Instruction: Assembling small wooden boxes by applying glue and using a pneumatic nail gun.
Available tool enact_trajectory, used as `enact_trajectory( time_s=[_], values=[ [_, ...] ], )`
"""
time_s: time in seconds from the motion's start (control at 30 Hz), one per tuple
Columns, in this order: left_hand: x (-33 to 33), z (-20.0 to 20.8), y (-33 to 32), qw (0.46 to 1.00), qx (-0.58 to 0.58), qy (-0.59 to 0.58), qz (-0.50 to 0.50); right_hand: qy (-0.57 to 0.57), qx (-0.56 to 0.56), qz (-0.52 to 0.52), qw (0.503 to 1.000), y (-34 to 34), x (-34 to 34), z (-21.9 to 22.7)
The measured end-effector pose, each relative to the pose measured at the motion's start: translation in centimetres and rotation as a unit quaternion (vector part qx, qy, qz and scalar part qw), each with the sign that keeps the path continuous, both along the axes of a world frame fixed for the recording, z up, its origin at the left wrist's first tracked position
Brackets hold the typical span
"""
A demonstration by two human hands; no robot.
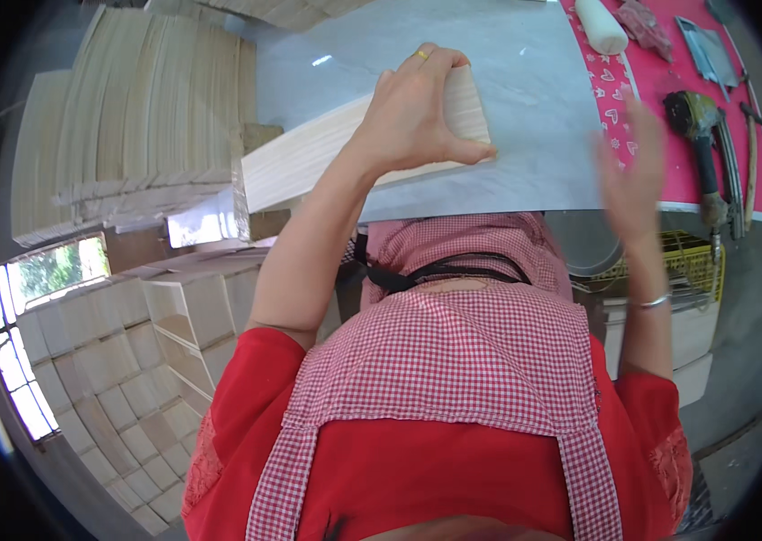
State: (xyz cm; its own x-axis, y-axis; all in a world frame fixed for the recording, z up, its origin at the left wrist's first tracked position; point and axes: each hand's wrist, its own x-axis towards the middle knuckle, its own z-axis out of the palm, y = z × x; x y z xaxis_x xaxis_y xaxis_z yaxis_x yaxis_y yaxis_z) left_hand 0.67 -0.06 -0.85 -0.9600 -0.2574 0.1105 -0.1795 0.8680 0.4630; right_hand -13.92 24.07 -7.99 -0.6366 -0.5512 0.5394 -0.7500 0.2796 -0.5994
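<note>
A pale wooden board [309,153] with straight grain lies slantwise on the grey tabletop. My left hand [412,113] spans its right part, thumb on the near edge and fingers over the far edge, a ring on one finger. The board's left end reaches toward a stack of boards. My right hand [631,176] is blurred, raised over the table's right side with fingers stretched and apart, and nothing shows in it. The pneumatic nail gun [701,149] lies just right of it.
Tall stacks of thin wooden boards [155,108] stand at the left. On the pink sheet [674,171] rest a white roll [602,27], a hammer [749,162] and a plastic packet [708,56]. Below the table's right end stands a yellow crate [692,252]; wooden boxes [119,361] fill the lower left.
</note>
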Motion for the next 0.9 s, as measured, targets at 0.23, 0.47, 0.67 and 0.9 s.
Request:
enact_trajectory(
  time_s=[0.23,0.47,0.67,0.9],
  values=[
    [-0.6,-0.9,0.1,0.999,-0.022,0.047,-0.015,0.078,0.309,-0.166,0.933,8.2,-10.0,-1.0],
    [-0.5,-0.9,0.2,1.000,-0.017,0.018,-0.009,0.014,0.345,-0.171,0.923,12.5,-15.2,-3.4],
    [-0.5,-1.4,0.1,0.999,-0.019,0.048,-0.018,-0.072,0.428,-0.205,0.877,10.2,-17.2,-0.3],
    [-0.3,-2.4,-0.4,0.996,-0.077,0.032,-0.039,-0.178,0.444,-0.091,0.873,3.7,-8.1,12.6]
  ],
)
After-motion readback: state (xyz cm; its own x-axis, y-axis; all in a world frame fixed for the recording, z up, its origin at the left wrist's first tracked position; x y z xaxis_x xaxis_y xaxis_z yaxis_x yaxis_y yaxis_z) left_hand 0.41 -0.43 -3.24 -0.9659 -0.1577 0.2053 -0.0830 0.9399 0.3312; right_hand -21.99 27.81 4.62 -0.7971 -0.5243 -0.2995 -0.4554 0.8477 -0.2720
